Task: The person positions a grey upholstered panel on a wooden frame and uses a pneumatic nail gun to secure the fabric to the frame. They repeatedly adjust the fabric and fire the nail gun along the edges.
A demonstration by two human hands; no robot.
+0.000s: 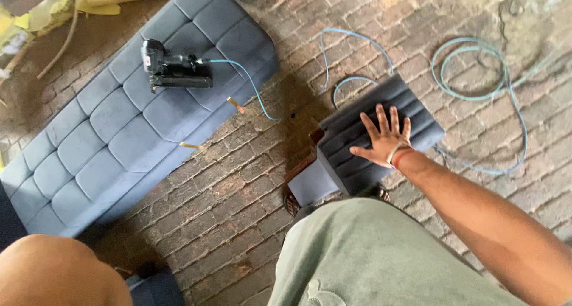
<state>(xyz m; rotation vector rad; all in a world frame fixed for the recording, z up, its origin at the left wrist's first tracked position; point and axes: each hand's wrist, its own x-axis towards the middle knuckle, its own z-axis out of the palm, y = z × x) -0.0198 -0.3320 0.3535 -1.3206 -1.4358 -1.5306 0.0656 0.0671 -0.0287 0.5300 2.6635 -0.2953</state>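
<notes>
Upholstered in dark blue-grey fabric, the small ribbed cushion panel [381, 133] lies on the brick floor [238, 187] right of centre, just beyond the person's knee in green shorts [369, 258], and it is the piece under work. Largest in view is the long tufted seat cushion [119, 121] of the same blue cloth, lying aslant across the left of the floor from the near left edge to the far middle; its square tufting looks complete on the side that shows, so I judge that piece largely finished on its face. On top of it, toward its far end, rests a black pneumatic stapler [173, 70], set down and touched by no hand, with its thin blue air hose [476, 61] running off the cushion and looping in coils over the bricks at far right. The ribbed panel looks covered on top, though a paler flap [310, 184] at its near left corner hangs loose, which suggests edges remain to be fastened; its underside is hidden. The right hand [384, 140] lies flat on the panel, fingers spread, pressing and grasping nothing. The left hand is out of view; only a bare knee [59, 270] shows at near left.
</notes>
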